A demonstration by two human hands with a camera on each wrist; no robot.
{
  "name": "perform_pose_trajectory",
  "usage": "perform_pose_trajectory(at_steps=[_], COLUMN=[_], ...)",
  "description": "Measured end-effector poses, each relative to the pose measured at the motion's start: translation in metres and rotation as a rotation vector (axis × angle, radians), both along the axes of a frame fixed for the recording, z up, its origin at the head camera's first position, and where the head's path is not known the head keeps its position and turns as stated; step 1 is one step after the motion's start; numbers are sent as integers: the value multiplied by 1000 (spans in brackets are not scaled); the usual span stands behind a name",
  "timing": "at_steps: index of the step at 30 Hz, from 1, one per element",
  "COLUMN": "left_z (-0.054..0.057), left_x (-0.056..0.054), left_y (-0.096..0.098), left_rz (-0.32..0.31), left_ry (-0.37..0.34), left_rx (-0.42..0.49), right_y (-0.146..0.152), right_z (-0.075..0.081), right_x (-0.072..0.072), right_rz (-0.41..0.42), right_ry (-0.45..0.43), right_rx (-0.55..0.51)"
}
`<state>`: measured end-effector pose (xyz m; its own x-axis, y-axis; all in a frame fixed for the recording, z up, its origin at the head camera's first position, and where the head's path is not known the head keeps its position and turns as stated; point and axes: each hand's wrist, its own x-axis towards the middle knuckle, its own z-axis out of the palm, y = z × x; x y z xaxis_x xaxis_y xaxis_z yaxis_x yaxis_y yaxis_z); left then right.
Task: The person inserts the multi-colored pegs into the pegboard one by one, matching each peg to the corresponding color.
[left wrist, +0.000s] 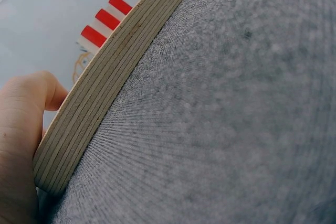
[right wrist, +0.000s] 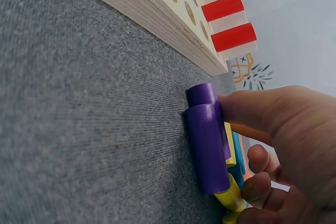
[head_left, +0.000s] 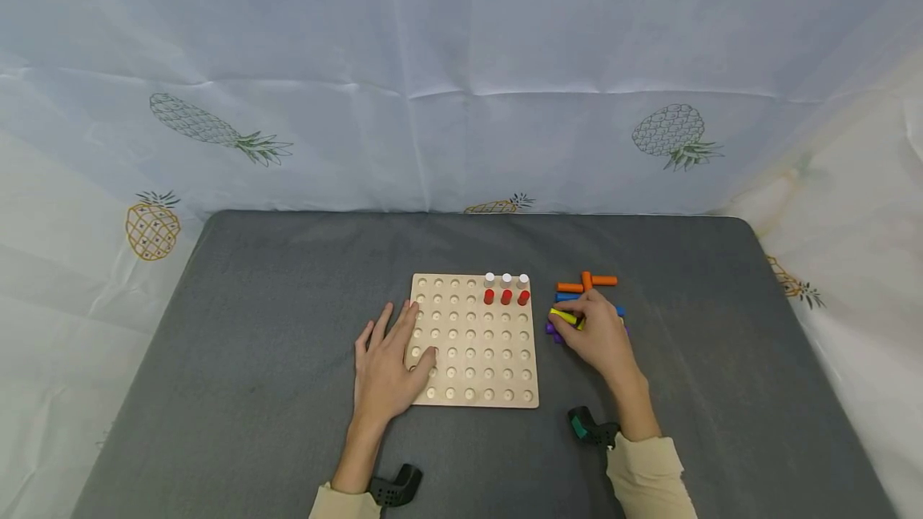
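Note:
A square wooden pegboard (head_left: 470, 335) lies on the grey table with rows of round holes. Three white pegs (head_left: 507, 279) stand in its far right corner, with three red pegs (head_left: 506, 296) in the row before them. My left hand (head_left: 387, 371) rests on the board's left edge, fingers spread and thumb over the near-left holes. To the right of the board, my right hand (head_left: 597, 335) pinches a yellow peg (head_left: 564, 315) between thumb and forefinger, low among the loose pegs. Purple pegs (right wrist: 206, 148) lie right by the thumb in the right wrist view.
Orange pegs (head_left: 604, 280) lie at the far side of the loose pile, with blue pegs (head_left: 566, 296) nearer. Grey cloth (head_left: 252, 343) covers the table. A white curtain with pineapple prints (head_left: 433, 142) hangs behind it.

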<state>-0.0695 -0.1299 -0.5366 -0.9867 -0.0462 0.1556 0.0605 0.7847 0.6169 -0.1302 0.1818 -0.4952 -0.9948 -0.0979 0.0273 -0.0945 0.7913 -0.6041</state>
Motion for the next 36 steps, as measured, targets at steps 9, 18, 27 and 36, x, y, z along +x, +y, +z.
perform_pose_trajectory(at_steps=[9,18,27,36], left_z=[0,1,1,1], left_x=[0,0,0,0], left_y=[0,0,0,0], left_rz=[-4,-5,-4,-1], left_ry=[7,4,-1,4], left_rx=[2,-2,-4,-1], right_y=[-3,-4,-3,-3], right_z=[1,1,-2,-2], right_x=[-3,-3,-4,-2], right_rz=[-16,-32,-22,-27], right_ry=[-11,-56,-36,-8], right_rx=[17,60,58,26])
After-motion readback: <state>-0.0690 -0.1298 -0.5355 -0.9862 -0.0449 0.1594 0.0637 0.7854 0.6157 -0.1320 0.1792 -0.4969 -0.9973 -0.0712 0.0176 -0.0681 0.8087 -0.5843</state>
